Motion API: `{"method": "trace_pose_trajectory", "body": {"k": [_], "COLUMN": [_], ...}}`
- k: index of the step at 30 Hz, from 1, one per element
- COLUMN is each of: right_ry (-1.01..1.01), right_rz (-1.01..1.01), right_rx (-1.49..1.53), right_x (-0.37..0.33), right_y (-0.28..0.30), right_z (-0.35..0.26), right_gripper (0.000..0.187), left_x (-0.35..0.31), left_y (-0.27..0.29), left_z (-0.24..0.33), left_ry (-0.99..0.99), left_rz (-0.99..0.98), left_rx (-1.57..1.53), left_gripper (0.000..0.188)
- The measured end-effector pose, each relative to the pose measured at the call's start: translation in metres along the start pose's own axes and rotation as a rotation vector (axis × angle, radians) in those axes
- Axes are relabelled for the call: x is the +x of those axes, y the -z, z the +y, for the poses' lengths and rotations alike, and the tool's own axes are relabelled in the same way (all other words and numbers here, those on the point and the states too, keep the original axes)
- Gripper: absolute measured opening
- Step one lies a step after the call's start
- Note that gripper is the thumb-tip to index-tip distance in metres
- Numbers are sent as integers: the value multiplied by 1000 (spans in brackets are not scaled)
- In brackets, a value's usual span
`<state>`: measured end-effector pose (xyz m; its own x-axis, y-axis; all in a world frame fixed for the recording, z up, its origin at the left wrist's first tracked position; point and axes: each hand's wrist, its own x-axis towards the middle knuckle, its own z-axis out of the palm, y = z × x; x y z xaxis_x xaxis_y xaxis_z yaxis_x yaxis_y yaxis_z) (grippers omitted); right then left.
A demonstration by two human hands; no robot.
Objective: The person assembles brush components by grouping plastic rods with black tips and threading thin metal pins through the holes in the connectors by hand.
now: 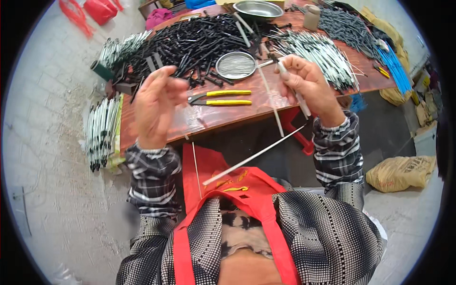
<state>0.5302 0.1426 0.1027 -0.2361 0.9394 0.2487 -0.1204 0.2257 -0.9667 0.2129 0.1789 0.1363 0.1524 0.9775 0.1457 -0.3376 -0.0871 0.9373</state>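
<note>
My right hand (308,85), at the table's front right, is closed in a pinch on a white rod (303,103) with a dark piece near the fingertips. My left hand (159,104) is raised over the table's front left, fingers apart and slightly blurred, with nothing seen in it. Between the hands lie pliers (229,101) with yellow handles. Just beyond them is an oval metal dish (236,65) of thin pins. One long white rod (254,156) slants across the red apron (261,183); what supports it is unclear. Another thin rod (196,166) stands near the apron's left side.
A large heap of black plastic parts (199,40) covers the table's middle. White rods with dark ends (318,54) lie right, more (102,133) left. Grey parts (351,28), blue rods (395,69) and a metal bowl (259,8) sit farther out. A tan sack (401,173) rests on the floor.
</note>
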Motion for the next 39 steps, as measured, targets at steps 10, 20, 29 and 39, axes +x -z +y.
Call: {"method": "trace_pose_trajectory", "body": {"k": [10,20,29,39], "right_ry": [321,552,-162,171], "right_rz": [189,362,171,-177], "right_rx": [-272,-476,-332,-652], "right_x": [23,35,26,38], "right_y": [-86,-63,-16,36], "right_z": [70,92,91,98], "right_gripper": [12,17,25,17], "left_x": [8,4,-13,-76], "left_y": [-48,-66,-58,-19], "left_z": [-36,-31,23,5], "left_ry": [-34,82,-14,-433], "left_rz": [-74,-286,-649,-592], "left_rx": [24,-447,-516,-312], "left_gripper": [11,17,30,34]}}
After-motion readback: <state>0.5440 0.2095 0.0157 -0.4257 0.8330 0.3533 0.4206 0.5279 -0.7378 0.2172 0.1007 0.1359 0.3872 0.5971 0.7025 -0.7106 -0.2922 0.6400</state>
